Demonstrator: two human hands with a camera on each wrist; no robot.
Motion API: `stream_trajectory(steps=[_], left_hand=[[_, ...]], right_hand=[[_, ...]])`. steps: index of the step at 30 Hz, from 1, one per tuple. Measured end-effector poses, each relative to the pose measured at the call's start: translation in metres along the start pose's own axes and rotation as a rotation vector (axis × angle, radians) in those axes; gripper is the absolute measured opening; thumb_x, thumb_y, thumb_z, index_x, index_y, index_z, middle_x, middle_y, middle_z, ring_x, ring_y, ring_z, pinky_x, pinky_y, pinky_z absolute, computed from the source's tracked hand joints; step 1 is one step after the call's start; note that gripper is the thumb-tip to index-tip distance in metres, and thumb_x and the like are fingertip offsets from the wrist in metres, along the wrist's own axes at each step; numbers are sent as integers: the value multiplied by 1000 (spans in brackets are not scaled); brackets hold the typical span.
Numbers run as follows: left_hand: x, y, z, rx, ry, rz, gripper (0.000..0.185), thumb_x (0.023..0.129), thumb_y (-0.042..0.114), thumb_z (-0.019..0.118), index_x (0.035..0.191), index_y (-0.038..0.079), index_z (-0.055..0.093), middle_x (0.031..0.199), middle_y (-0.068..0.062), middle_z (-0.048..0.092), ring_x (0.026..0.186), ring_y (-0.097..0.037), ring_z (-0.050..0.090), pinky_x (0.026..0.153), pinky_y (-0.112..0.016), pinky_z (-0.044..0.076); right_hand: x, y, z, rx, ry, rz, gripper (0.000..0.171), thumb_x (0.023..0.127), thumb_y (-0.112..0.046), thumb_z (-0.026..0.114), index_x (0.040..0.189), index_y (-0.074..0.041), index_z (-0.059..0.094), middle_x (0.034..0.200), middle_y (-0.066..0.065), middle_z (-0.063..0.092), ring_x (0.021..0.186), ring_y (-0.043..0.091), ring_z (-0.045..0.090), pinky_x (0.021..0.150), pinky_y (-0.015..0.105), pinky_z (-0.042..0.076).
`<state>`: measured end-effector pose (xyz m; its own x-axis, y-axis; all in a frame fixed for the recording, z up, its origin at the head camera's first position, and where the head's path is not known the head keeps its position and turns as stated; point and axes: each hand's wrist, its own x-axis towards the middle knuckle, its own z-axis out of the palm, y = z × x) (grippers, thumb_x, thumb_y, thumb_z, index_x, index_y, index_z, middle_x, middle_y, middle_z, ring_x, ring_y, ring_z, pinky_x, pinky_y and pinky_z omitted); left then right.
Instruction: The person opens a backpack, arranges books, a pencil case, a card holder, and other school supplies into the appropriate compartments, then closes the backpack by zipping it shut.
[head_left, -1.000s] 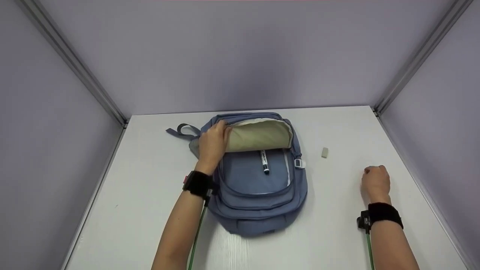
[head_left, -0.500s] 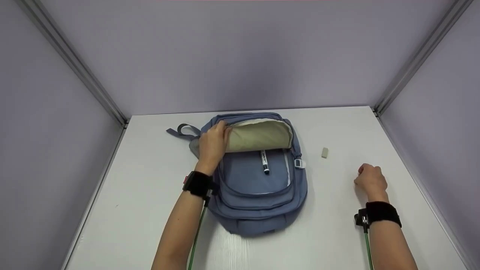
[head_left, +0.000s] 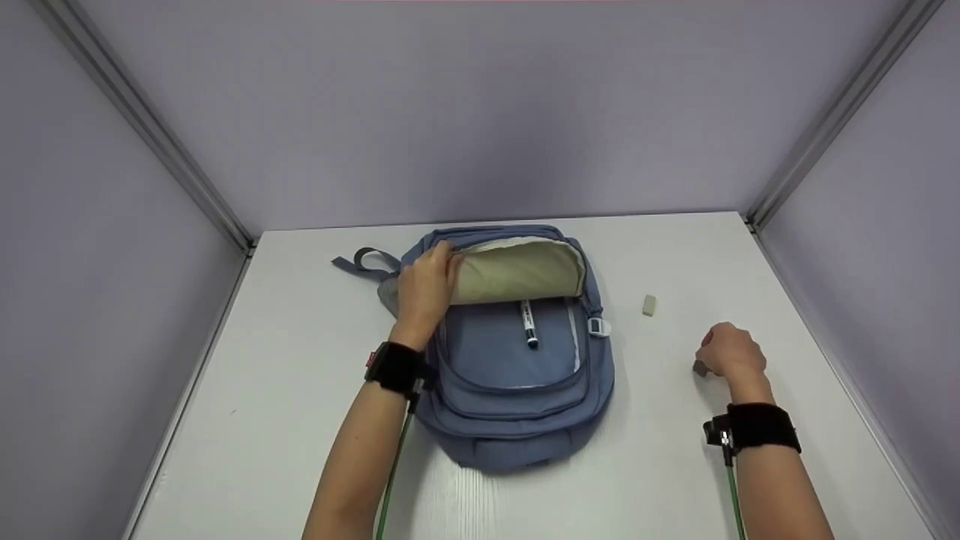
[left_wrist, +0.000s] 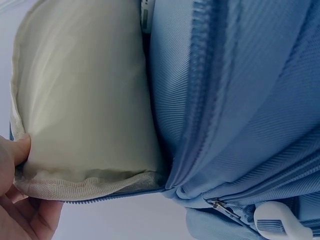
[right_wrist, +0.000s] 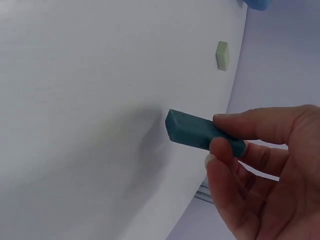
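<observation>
A blue backpack (head_left: 517, 420) lies on the white table, its front pocket flap (head_left: 517, 274) folded back to show a cream lining. My left hand (head_left: 426, 289) pinches the flap's zipped edge at its left corner, thumb on the lining and fingers behind. A white marker (head_left: 529, 326) with a black cap pokes out from beneath the flap. To the right of the bag, my right hand (head_left: 733, 351) holds a dark teal eraser (right_wrist: 192, 129) between thumb and fingers, just over the table. Farther back lies a pale green eraser (head_left: 649, 305).
A loose strap (head_left: 360, 264) trails from the bag's upper left, and a white buckle (head_left: 599, 327) sits at its right side. Grey panels (head_left: 480, 112) enclose the table (head_left: 300, 420) at the back and both sides. Green cables (head_left: 735, 487) run from the wrist cameras.
My right hand has shifted slightly left and turned, bringing the dark eraser into sight below its fingers. My left hand and the backpack stay as they were.
</observation>
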<state>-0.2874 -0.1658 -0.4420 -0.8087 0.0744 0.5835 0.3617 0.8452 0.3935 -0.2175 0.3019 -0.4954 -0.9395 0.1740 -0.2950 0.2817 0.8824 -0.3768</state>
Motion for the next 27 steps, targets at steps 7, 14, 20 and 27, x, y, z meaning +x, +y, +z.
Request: stream_trajectory(steps=[7, 14, 20, 27], left_hand=[[0, 1, -1, -6, 20, 18, 22, 98, 25, 62, 104, 4, 66, 87, -15, 71, 70, -35, 69, 56, -48, 53], [-1, 1, -1, -8, 22, 13, 21, 98, 25, 62, 103, 5, 66, 87, -14, 71, 69, -35, 69, 55, -48, 52], [-1, 1, 1, -12, 18, 7, 20, 98, 24, 62, 103, 5, 65, 87, -14, 71, 71, -37, 69, 57, -49, 52], [-1, 1, 2, -10, 24, 13, 21, 98, 24, 62, 102, 4, 65, 86, -15, 71, 71, -37, 69, 57, -50, 52]], right_hand=[[-4, -23, -3, 82, -18, -85, 16, 82, -7, 60, 92, 5, 61, 69, 10, 66, 57, 18, 61, 50, 29, 45], [-12, -49, -9, 177, 9, -173, 20, 87, -5, 63, 100, 10, 58, 77, 14, 66, 60, 19, 67, 52, 27, 49], [-20, -73, -9, 256, 27, -282, 19, 89, -4, 65, 101, 9, 58, 80, 14, 63, 64, 19, 69, 56, 26, 53], [-31, -113, 4, 395, 1, -420, 16, 90, -3, 67, 103, 6, 61, 85, 12, 63, 71, 20, 71, 63, 27, 56]])
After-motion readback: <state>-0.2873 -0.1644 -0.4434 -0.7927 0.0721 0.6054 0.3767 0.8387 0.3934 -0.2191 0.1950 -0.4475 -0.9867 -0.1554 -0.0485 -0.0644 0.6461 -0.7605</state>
